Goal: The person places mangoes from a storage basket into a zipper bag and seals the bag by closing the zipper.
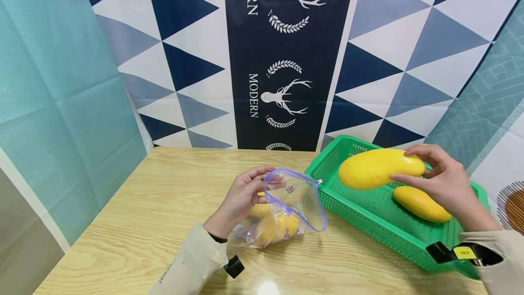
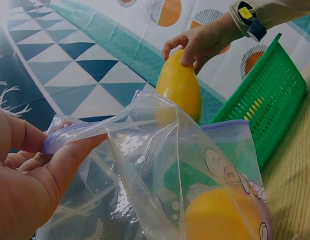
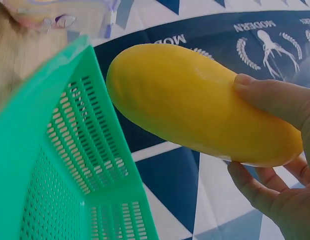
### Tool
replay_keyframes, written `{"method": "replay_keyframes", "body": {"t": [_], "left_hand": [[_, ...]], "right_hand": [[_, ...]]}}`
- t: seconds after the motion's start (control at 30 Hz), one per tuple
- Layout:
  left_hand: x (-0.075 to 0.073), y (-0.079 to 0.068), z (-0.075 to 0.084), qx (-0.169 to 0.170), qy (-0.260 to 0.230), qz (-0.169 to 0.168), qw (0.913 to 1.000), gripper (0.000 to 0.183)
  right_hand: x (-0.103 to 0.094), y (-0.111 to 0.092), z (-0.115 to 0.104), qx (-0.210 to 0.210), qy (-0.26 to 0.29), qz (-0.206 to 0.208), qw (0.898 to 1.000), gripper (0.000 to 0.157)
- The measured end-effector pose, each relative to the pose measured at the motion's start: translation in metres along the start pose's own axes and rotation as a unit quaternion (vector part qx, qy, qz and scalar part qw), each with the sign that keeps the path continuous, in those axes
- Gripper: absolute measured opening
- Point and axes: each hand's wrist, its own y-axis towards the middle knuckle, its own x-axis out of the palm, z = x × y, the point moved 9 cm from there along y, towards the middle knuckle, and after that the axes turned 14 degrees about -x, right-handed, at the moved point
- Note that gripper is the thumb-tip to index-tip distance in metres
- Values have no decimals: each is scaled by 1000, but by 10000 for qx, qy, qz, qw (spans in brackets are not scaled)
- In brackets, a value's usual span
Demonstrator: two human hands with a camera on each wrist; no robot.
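Head view: the right hand (image 1: 444, 176) has its fingers curled round the 3 o'clock end of a long, smooth yellow fruit (image 1: 374, 168), held in the air by a green perforated plastic basket (image 1: 364, 222). A second oblong yellow fruit (image 1: 421, 204) lies in that basket, toward 4 o'clock from the held one. At 8 o'clock from the held fruit, the left hand (image 1: 243, 190) grips the 10 o'clock side of a clear plastic zip bag with a purple rim (image 1: 282, 205), yellow pieces inside. The step in hand looks like bagging: best lead with the free, rounded end and keep that mouth gaping.

Left wrist view: thumb and fingers pinch the rim at 8 o'clock. The film sags across the mouth, so a wider pull would probably help. The held fruit shows at 1 o'clock, beyond the bag.

Right wrist view: thumb on top, fingers beneath, the rounded end aimed at 10 o'clock. Such an end grip should leave the knuckles clear of the rim.
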Motion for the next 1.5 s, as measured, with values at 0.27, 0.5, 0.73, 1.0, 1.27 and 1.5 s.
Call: {"method": "replay_keyframes", "body": {"t": [0.27,0.5,0.73,1.0,1.27,1.5], "left_hand": [[0,0,1,11,5,-14,10000,33],[0,0,0,21,10,-28,10000,33],[0,1,0,54,10,-59,10000,32],[-1,1,0,32,10,-37,10000,33],[0,1,1,24,-33,-16,10000,33],[0,0,0,4,-26,-9,10000,33]], "right_hand": [[8,0,-13,-55,70,56,9999,50],[15,0,-25,-331,309,83,9989,50],[22,-1,-31,-494,1354,246,9893,48],[29,-4,-36,-576,1983,326,9779,48],[35,-7,-40,-762,2602,404,9617,51],[42,-10,-46,-867,2779,319,9562,52]]}}
